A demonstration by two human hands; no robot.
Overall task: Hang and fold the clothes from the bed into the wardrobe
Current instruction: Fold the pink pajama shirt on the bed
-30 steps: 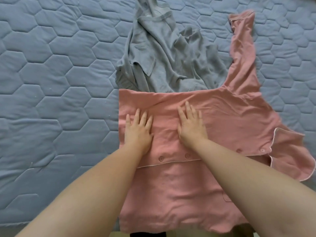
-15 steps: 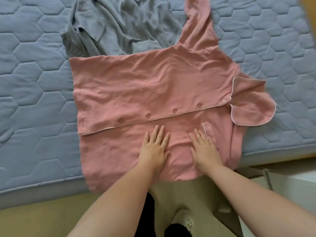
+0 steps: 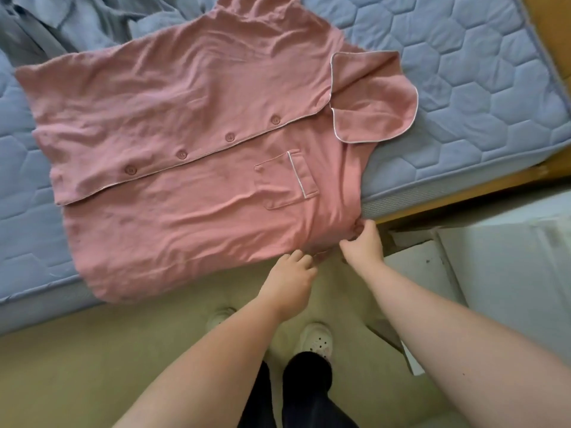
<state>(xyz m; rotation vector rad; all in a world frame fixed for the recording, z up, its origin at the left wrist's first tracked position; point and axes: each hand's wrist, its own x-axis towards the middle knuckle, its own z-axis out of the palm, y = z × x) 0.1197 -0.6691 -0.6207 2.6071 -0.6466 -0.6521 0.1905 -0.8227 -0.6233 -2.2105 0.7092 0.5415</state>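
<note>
A pink button-up pyjama shirt (image 3: 185, 125) with white piping and a chest pocket lies spread flat on the blue quilted mattress (image 3: 482, 72), its near side hanging over the bed's edge. My left hand (image 3: 289, 278) has its fingers curled at the shirt's near edge, gripping the fabric. Just to the right, my right hand (image 3: 363, 244) pinches that same hanging edge near the mattress side. A grey garment (image 3: 77, 20) lies crumpled behind the shirt at the top left.
The wooden bed frame (image 3: 463, 193) runs along the right. A white cabinet or box (image 3: 500, 261) stands on the floor beside it. My feet in white clogs (image 3: 315, 339) stand on the beige floor (image 3: 92, 366) close to the bed.
Both hands slid off the shirt's front toward me, from lying flat on it to taking hold of its near hanging edge. The view dropped and shifted right, showing more floor.
</note>
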